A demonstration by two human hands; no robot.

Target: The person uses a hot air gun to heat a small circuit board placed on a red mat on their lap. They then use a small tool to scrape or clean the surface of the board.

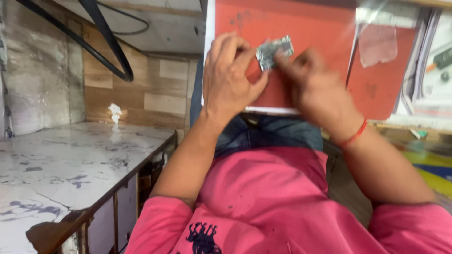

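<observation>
A small green circuit board [274,51] lies over a red mat [310,28] at the top middle of the head view. My left hand [231,77] curls beside the board, thumb and fingertips touching its left edge. My right hand [316,89] is blurred; its fingertips press on the board's right side. A red thread circles my right wrist [354,136]. Both forearms reach forward from my pink shirt [268,207], with blue jeans below the mat.
A marble-patterned counter [70,164] with a dark wooden edge runs along the left. Black cables [106,42] hang at the upper left. A clear plastic bag [376,42] and papers [428,66] lie at the right of the mat.
</observation>
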